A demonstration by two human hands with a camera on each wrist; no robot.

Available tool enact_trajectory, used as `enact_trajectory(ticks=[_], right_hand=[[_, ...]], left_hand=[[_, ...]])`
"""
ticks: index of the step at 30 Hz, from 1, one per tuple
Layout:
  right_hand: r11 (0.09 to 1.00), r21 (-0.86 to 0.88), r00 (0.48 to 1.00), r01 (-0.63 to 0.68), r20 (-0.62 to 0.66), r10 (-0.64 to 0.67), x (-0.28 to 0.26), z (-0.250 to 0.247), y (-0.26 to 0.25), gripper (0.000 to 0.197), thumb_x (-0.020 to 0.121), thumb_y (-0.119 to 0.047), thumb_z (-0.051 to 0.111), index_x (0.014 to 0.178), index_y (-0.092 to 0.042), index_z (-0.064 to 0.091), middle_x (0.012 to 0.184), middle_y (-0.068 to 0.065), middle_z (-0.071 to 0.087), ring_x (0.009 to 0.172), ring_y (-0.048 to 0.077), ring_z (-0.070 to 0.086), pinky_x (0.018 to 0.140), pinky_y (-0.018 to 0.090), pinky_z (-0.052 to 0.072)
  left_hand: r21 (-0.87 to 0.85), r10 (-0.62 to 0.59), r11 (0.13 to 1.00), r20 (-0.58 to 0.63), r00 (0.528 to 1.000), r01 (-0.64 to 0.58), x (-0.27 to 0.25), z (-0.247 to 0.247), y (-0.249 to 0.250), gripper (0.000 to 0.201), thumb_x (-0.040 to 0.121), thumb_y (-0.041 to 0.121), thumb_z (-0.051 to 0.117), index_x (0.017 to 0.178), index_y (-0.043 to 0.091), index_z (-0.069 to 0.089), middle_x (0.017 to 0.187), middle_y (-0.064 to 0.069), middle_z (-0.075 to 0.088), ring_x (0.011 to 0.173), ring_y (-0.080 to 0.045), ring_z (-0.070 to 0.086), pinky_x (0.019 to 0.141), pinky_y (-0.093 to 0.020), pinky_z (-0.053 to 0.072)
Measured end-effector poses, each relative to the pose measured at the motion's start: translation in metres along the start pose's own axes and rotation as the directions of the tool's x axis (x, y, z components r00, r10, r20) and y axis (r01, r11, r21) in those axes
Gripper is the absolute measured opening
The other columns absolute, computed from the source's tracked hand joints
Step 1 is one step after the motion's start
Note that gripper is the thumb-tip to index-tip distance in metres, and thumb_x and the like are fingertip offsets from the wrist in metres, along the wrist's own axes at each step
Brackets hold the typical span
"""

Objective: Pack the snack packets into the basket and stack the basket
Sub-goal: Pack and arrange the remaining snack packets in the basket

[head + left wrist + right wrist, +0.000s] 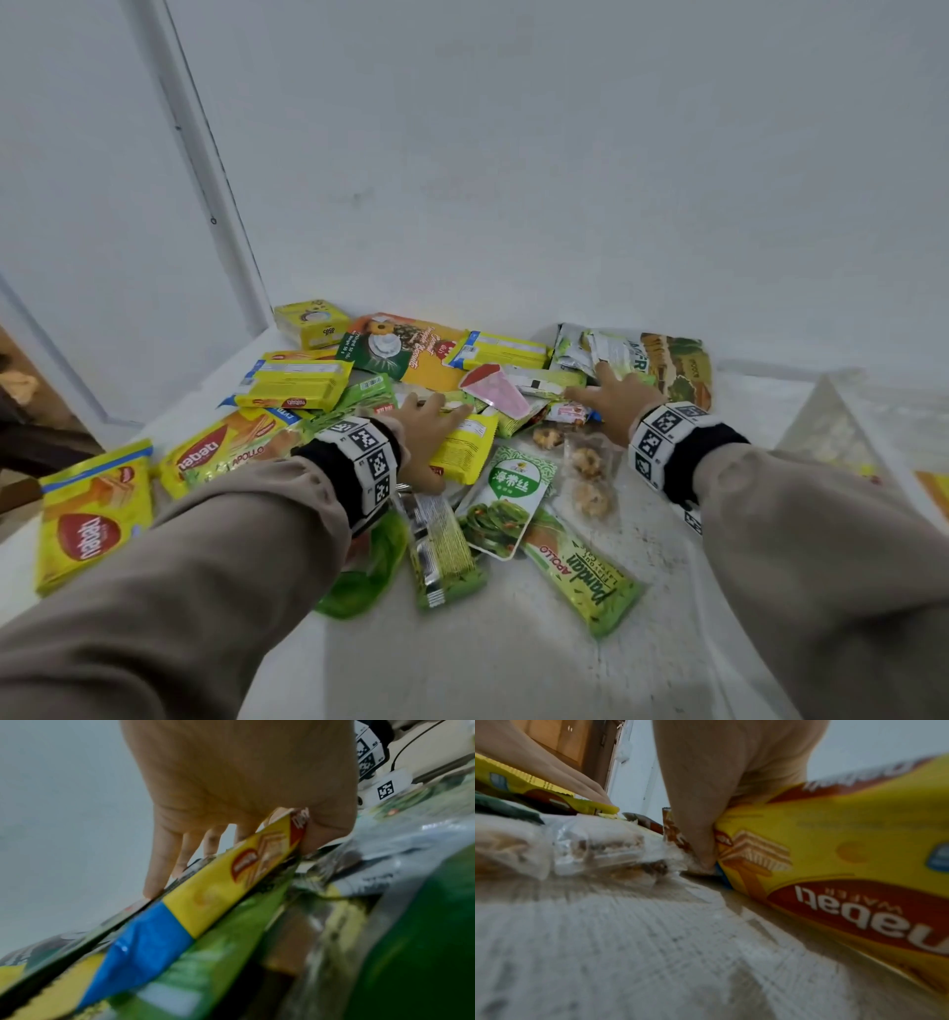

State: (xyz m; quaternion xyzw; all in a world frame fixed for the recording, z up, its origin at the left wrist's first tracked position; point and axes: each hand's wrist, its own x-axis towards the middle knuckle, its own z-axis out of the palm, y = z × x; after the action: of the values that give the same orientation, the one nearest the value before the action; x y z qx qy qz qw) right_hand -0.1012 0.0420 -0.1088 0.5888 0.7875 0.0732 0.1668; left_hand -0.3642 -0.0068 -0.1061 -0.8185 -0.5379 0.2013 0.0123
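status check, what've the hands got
Left hand pinches yellow wafer packet. Right hand on the packet pile, grip unclear. Pile crowds both hands.

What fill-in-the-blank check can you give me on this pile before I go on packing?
1. The left hand pinches a yellow packet with a ___ end.
2. The large packet lying furthest left bears the brand name ___.
3. The pandan packet nearest the person is mostly ___.
Missing words: blue; nabati; green.
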Motion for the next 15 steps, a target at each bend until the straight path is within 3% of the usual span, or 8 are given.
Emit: enact_trajectory(ticks=[3, 7, 15], right_hand=[[1.0, -0.028, 1.0, 0.005, -0.026, -0.006, -0.0026, -0.0041, -0.002, 0.044, 0.093, -0.014, 0.047, 0.131, -0.03, 0.03, 0.136, 0.015, 0.025, 0.1, 0.036, 0.052, 0.063, 0.033, 0.046], [0.999, -0.043, 0.999, 0.006, -0.036, -0.008, -0.0041, -0.0056, -0.0062, 0.045, 0.092, -0.01, 0.045, 0.131, -0.028, 0.031, 0.138, 0.015, 0.024, 0.106, 0.036, 0.049, 0.064, 0.032, 0.042], [0.998, -0.051, 0.997, 0.045, -0.052, -0.048, -0.0064, -0.0089, -0.0061, 0.044, 0.092, -0.004, 0.043, 0.129, -0.023, 0.032, 0.135, 0.015, 0.029, 0.1, 0.033, 0.052, 0.064, 0.032, 0.04]], left_hand=[[-0.021, 0.021, 1.0, -0.048, 0.999, -0.022, -0.0015, -0.0003, 0.0005, 0.095, 0.076, 0.047, 0.057, 0.146, 0.022, -0.001, 0.14, -0.009, 0.025, 0.122, -0.033, 0.035, 0.09, -0.046, 0.047], [-0.016, 0.002, 1.0, -0.098, 0.995, -0.004, -0.003, -0.0022, -0.0032, 0.087, 0.085, 0.048, 0.047, 0.147, 0.014, -0.004, 0.144, -0.009, 0.024, 0.126, -0.032, 0.034, 0.095, -0.042, 0.043], [-0.075, 0.005, 0.997, -0.102, 0.995, -0.013, 0.0004, -0.0023, -0.0032, 0.082, 0.082, 0.05, 0.05, 0.147, 0.021, 0.009, 0.142, -0.006, 0.027, 0.127, -0.03, 0.033, 0.098, -0.043, 0.042]])
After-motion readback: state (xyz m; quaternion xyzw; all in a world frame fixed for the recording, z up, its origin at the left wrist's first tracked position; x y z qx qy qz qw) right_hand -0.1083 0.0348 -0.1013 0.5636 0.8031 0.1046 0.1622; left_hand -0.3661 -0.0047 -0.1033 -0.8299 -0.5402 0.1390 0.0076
